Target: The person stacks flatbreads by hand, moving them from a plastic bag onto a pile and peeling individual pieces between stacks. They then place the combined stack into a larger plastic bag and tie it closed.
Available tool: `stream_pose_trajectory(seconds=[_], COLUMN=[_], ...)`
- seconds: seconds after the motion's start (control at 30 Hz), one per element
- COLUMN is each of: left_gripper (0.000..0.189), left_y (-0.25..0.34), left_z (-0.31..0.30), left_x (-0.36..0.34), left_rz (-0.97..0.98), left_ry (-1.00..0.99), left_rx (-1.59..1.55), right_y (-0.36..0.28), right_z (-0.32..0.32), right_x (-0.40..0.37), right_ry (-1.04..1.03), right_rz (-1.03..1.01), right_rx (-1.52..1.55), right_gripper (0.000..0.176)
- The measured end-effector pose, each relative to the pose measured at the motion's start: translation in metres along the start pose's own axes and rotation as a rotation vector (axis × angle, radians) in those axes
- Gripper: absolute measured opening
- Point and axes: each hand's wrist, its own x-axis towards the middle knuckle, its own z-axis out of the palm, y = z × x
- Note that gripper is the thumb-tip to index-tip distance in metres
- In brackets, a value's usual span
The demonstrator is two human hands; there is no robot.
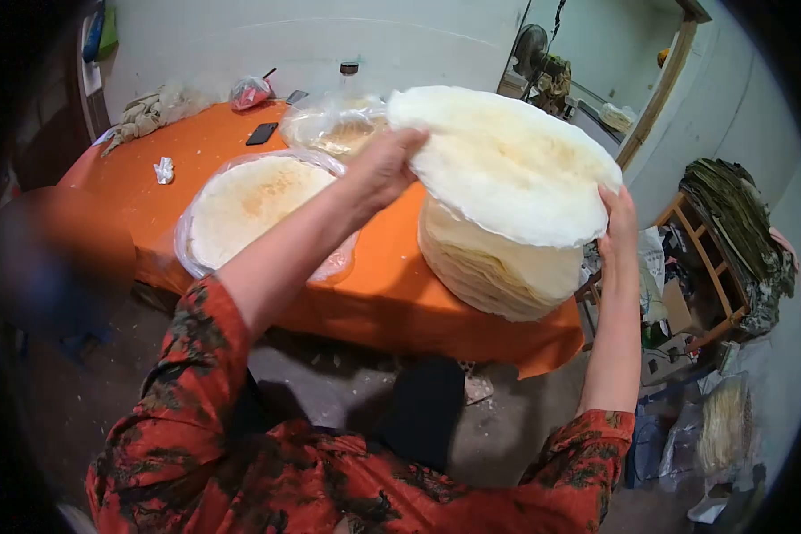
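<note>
Here, pinching a round sheet (507,169) by its rim, with left hand (388,167) closed narrowly on the left edge and right hand (619,216) likewise on the right; held tilted over the stack (494,271) on orange cloth (383,298), hard to tell whether touching; near a bagged pile (245,205), farther from a phone (262,133).

Black phone (262,133), crumpled tissue (164,171) on orange cloth (206,133); fan (531,50) beyond.

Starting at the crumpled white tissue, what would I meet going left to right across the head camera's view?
Crumpled white tissue, black phone, left hand, pale round stack, right hand, dark green pile.
</note>
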Motion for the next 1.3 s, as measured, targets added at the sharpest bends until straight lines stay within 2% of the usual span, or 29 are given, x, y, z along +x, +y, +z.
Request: stream_pose_trajectory(seconds=[0.07, 0.1, 0.13, 0.17, 0.2, 0.23, 0.3, 0.37, 0.43, 0.53, 0.63, 0.7, 0.73, 0.8, 0.83, 0.9, 1.03, 1.1, 1.13, 1.2, 1.23, 1.3], left_gripper=[0.035, 0.035, 0.035, 0.035, 0.034, 0.032, 0.028, 0.027, 0.027, 0.021, 0.02, 0.017, 0.017, 0.016, 0.016, 0.017, 0.022, 0.029, 0.029, 0.038, 0.038, 0.046], left_y=[-0.042, -0.069, -0.087, -0.109, -0.122, -0.132, -0.138, -0.135, -0.128, -0.123, -0.123, -0.121, -0.123, -0.126, -0.127, -0.127, -0.13, -0.131, -0.131, -0.131, -0.13, -0.128], left_z=[0.005, -0.01, -0.013, -0.029, -0.041, -0.049, -0.06, -0.058, -0.053, -0.047, -0.045, -0.042, -0.043, -0.047, -0.047, -0.048, -0.056, -0.054, -0.053, -0.049, -0.047, -0.042], left_x=[0.014, 0.025, 0.023, 0.021, 0.016, 0.018, 0.018, 0.016, 0.009, 0.007, 0.006, 0.005, 0.007, 0.009, 0.008, 0.007, 0.007, 0.004, 0.003, 0.001, 0.0, -0.002], left_rz=[-0.147, -0.233, -0.341, -0.386, -0.472, -0.504, -0.448, -0.438, -0.428, -0.402, -0.445, -0.454, -0.453, -0.449, -0.448, -0.431, -0.4, -0.287, -0.286, -0.257, -0.258, 0.098], left_ry=[0.179, 0.197, 0.251, 0.213, 0.204, 0.278, 0.19, 0.185, 0.18, 0.126, 0.171, 0.183, 0.183, 0.186, 0.187, 0.189, 0.181, 0.185, 0.19, 0.249, 0.255, 0.245], left_rx=[0.08, 0.209, 0.196, 0.284, 0.41, 0.384, 0.371, 0.38, 0.383, 0.367, 0.498, 0.524, 0.522, 0.546, 0.547, 0.536, 0.513, 0.562, 0.563, 0.669, 0.667, 1.204], right_y=[0.026, 0.043, 0.064, 0.085, 0.103, 0.11, 0.118, 0.117, 0.114, 0.113, 0.109, 0.102, 0.097, 0.088, 0.088, 0.088, 0.118, 0.137, 0.142, 0.152, 0.157, 0.166], right_z=[-0.034, -0.052, -0.073, -0.094, -0.111, -0.117, -0.121, -0.119, -0.115, -0.122, -0.123, -0.127, -0.127, -0.126, -0.124, -0.12, -0.145, -0.16, -0.159, -0.157, -0.163, -0.176], right_x=[-0.009, -0.016, -0.023, -0.031, -0.04, -0.048, -0.055, -0.056, -0.052, -0.042, -0.04, -0.036, -0.03, -0.015, -0.01, -0.002, 0.019, 0.022, 0.021, 0.022, 0.026, 0.033], right_ry=[0.12, 0.179, 0.184, 0.19, 0.238, 0.284, 0.287, 0.289, 0.355, 0.342, 0.352, 0.131, 0.131, 0.034, 0.032, 0.051, 0.06, 0.211, 0.206, 0.259, 0.253, 0.203], right_rz=[0.056, 0.088, 0.166, 0.245, 0.329, 0.412, 0.37, 0.339, 0.334, 0.257, 0.197, 0.426, 0.425, 0.522, 0.522, 0.566, 0.627, 0.527, 0.53, 0.332, 0.336, 0.26], right_rx=[-0.096, -0.165, -0.22, -0.272, -0.415, -0.557, -0.489, -0.42, -0.464, -0.497, -0.584, -0.46, -0.462, -0.124, -0.124, 0.074, 0.241, -0.281, -0.28, -0.556, -0.557, -0.757], right_gripper=[0.033, 0.032, 0.033, 0.033, 0.033, 0.034, 0.034, 0.033, 0.03, 0.025, 0.022, 0.027, 0.027, 0.033, 0.033, 0.037, 0.035, 0.032, 0.032, 0.03, 0.03, 0.037])
